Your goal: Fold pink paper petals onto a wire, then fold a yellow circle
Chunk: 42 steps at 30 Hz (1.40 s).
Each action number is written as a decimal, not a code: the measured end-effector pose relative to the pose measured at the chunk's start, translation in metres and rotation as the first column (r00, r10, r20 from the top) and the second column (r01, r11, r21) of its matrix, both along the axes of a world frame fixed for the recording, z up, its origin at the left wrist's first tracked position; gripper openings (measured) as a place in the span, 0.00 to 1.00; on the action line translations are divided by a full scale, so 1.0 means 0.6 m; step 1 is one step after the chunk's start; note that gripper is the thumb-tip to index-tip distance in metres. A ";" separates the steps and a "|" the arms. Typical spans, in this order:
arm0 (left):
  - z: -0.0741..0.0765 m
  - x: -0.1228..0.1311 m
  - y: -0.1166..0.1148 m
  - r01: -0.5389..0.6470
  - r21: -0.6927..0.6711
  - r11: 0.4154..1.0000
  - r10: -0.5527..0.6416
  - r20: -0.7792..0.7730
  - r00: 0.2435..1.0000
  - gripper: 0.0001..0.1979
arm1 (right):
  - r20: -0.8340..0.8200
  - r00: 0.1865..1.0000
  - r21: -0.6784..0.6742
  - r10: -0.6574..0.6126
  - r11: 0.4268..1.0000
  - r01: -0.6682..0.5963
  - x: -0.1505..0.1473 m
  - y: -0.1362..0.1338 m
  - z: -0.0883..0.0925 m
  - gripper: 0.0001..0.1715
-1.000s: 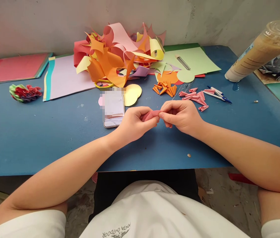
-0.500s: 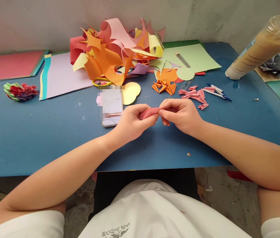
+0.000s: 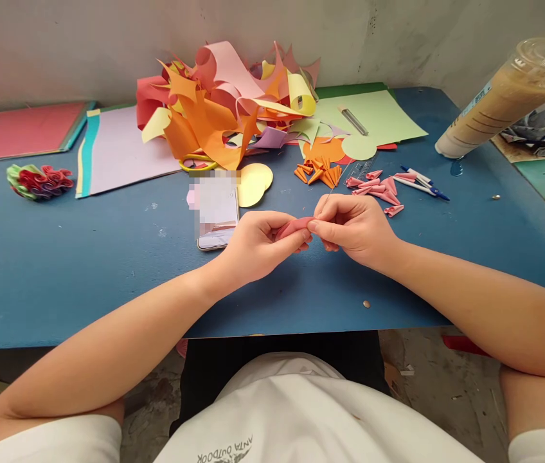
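A small rolled piece of pink paper [image 3: 294, 226] is pinched between both my hands above the blue table [image 3: 60, 270]. My left hand [image 3: 258, 244] is closed on its left end with thumb and fingers. Gripping the right end, my right hand [image 3: 355, 228] has its fingers curled. A thin wire or needle seems to stick up from my right fingers. Just beyond my right hand lie several finished pink paper cones [image 3: 378, 188] and orange paper cones [image 3: 321, 173].
A phone [image 3: 214, 212] lies left of my hands. Behind it are a heap of cut coloured paper scraps [image 3: 224, 103], yellow scissors [image 3: 195, 164], green sheets [image 3: 373, 112], pens [image 3: 419, 182] and a lidded drink cup [image 3: 499, 103]. A paper flower [image 3: 38, 181] sits far left.
Both hands keep working the pink paper in place, with only slight shifts of the fingers. The view has wobbled a little.
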<state>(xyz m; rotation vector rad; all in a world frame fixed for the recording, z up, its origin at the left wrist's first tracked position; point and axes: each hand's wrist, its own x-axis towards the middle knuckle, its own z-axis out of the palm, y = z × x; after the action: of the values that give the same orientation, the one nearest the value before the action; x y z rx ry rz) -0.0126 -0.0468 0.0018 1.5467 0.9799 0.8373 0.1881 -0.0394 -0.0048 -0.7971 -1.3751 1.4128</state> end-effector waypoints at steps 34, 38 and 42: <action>-0.001 0.004 0.005 -0.067 0.044 0.997 0.069 -0.041 0.997 0.13 | 0.077 0.997 0.076 -0.029 0.997 0.024 -0.001 0.000 -0.013 0.03; 0.001 0.003 0.003 -0.030 0.018 0.999 0.030 -0.005 1.000 0.13 | 0.032 0.999 0.067 -0.028 0.997 0.025 0.000 0.000 -0.009 0.07; 0.005 0.002 -0.001 -0.017 0.061 0.998 0.016 0.004 1.000 0.12 | 0.018 1.000 0.054 -0.006 0.999 0.005 0.001 -0.004 0.000 0.14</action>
<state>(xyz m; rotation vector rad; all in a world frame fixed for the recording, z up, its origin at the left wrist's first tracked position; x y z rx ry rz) -0.0113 -0.0475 0.0049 1.5904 0.9738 0.8884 0.1888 -0.0417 -0.0049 -0.7797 -1.4180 1.3610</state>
